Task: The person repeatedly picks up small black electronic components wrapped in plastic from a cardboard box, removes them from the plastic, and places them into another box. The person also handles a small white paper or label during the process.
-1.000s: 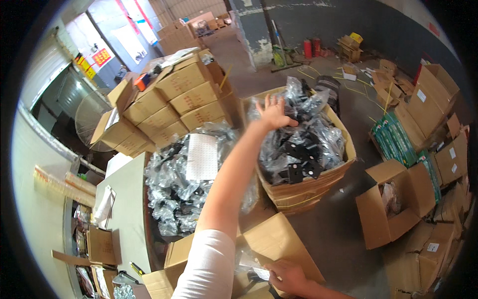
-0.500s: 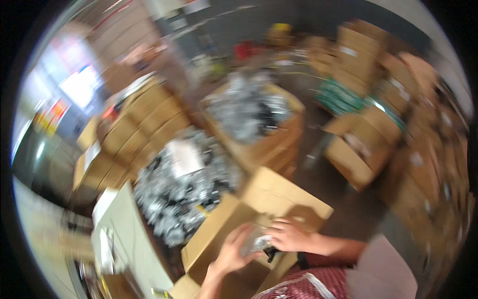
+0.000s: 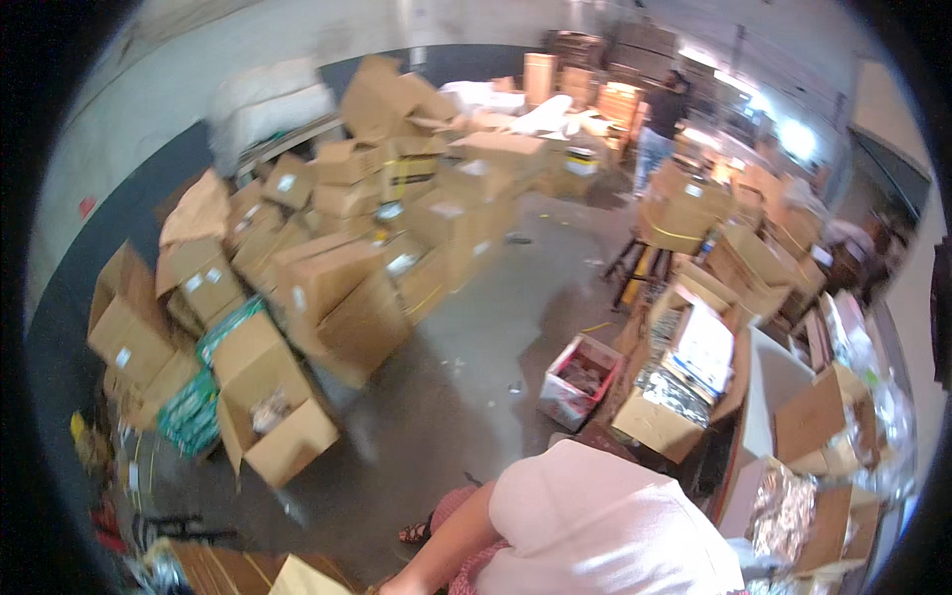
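Observation:
My right forearm (image 3: 441, 550) comes down from a white sleeve (image 3: 595, 506) toward the lower edge of the head view. The hand at its end is cut off, so its fingers and anything in them are hidden. Close to where the arm leaves the picture is a tan cardboard flap (image 3: 305, 577). No part of my left hand shows.
An open carton (image 3: 273, 407) stands on the floor at left, beside green wrapped bundles (image 3: 188, 412). A white-and-red box (image 3: 580, 382) stands right of centre, near a carton of silvery packets (image 3: 669, 387). Far back, another person (image 3: 659, 129) stands near stacked cartons.
The view has swung to the right, away from the table and the packet pile. Earlier both hands held a clear packet over an open carton; now only my right arm shows.

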`<state>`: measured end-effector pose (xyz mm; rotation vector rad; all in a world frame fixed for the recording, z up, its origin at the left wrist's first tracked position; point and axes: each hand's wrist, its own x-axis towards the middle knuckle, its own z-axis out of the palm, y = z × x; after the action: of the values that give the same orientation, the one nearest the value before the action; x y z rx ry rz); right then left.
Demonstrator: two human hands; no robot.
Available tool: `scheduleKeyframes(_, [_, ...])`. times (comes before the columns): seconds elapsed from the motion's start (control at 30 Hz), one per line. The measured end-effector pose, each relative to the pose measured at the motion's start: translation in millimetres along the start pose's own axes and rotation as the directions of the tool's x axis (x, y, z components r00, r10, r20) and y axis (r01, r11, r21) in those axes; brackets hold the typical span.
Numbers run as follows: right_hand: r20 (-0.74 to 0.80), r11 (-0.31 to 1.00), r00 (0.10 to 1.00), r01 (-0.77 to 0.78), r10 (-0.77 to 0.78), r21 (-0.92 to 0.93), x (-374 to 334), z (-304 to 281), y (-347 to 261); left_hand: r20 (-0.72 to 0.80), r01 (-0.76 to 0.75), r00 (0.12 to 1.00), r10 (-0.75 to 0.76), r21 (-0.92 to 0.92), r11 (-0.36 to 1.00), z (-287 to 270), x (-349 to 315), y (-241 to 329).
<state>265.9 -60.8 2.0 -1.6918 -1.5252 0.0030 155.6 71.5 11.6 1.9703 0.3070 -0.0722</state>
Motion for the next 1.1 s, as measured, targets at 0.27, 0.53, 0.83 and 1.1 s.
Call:
scheduleKeyframes(0.27, [-0.058,0.999,0.998,-0.006,0.004,-0.045,-7.6,-12.5,-31.2,0.097,-0.100,0.990,0.103,-0.032,0.994,52.9,5.1,48.9])
scheduleKeyframes(0.53, [-0.033,0.999,0.999,0.037,-0.038,-0.020,4.5,6.8,-41.6,0.060,-0.088,0.994,0.093,-0.080,0.993,53.5,2.8,36.7])
scheduleKeyframes(0.83, [-0.017,0.999,0.999,0.049,-0.049,0.007,14.2,21.5,-42.9,0.030,-0.056,0.998,0.059,-0.102,0.993,49.5,3.9,28.3])
scheduleKeyframes(1.1, [-0.029,0.998,0.998,0.056,-0.055,0.012,17.9,20.3,-43.5,0.023,-0.053,0.998,0.056,-0.107,0.993,50.2,4.5,28.6])
